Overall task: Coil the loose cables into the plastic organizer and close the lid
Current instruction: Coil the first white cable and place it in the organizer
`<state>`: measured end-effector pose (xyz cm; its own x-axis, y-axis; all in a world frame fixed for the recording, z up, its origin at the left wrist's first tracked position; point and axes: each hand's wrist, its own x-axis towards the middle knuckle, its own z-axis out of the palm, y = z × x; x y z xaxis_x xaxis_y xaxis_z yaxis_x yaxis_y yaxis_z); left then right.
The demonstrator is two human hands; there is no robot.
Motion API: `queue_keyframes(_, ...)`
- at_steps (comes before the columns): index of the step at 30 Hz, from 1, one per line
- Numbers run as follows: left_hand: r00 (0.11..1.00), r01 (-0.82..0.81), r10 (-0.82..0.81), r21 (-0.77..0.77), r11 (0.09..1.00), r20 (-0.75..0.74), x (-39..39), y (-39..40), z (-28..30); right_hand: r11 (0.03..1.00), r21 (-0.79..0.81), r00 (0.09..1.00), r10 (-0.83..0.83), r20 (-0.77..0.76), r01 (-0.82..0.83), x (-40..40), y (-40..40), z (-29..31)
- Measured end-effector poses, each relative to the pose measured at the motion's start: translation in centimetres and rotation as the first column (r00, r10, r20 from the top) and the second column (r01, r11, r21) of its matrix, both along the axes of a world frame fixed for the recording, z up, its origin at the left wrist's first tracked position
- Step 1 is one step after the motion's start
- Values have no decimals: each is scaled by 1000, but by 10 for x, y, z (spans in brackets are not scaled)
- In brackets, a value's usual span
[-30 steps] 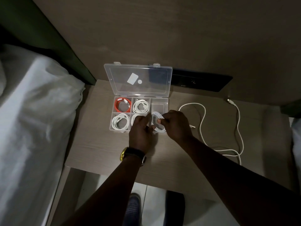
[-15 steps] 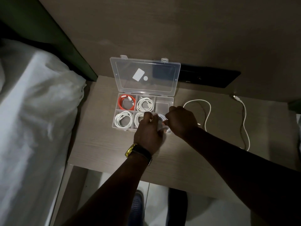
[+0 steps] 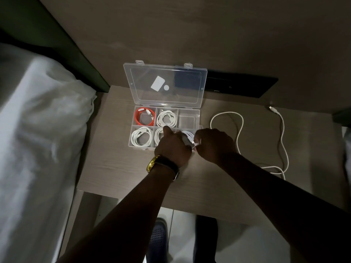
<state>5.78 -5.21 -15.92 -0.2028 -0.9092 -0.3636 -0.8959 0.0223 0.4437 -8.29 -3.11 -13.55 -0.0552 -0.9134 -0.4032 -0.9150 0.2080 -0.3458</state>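
Change: hands are sitting lower over the near right cell than half a second ago, pressing the coil [image 3: 187, 135] further into it; loose cable [image 3: 241, 130] is lying as before.
Left hand [image 3: 173, 147]: fingers are curling shut over the white coil at the organizer's [image 3: 189, 118] near right cell; a gold-cased watch [image 3: 161, 165] is circling the wrist.
Right hand [image 3: 214, 144]: fingertips are pinching the coil's plug end, closed tight.
Organizer: clear hard plastic, rectangular, six cells; lid [image 3: 165, 85] is standing open against the wall.
Contents: one orange coil [image 3: 144, 116], three white coils in round loops; far right cell is showing bare plastic.
Loose cable: smooth white cord snaking in soft curves right of the organizer.
Table [image 3: 114, 168]: matte pale wood grain.
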Motion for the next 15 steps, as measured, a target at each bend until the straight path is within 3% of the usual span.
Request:
queue_keyframes(3, 999, -28, 30, 47, 999, -25, 3, -10, 1, 978, 206, 999, -36, 22, 30, 0, -24, 8)
queue_keyframes(8, 998, -49, 51, 36, 998, -48, 7, -12, -4, 951, 310, 995, -34, 96, 2, -1, -35, 5)
queue_keyframes(11, 993, -91, 91, -1, 996, -71, 7, -12, -5, 958, 287, 995, -43, 86, 17, 0, -34, 0)
queue_keyframes(15, 998, -66, 65, -42, 997, -12, 1, -8, -2, 994, 105, 999, -28, -44, 32, 11, -29, -6)
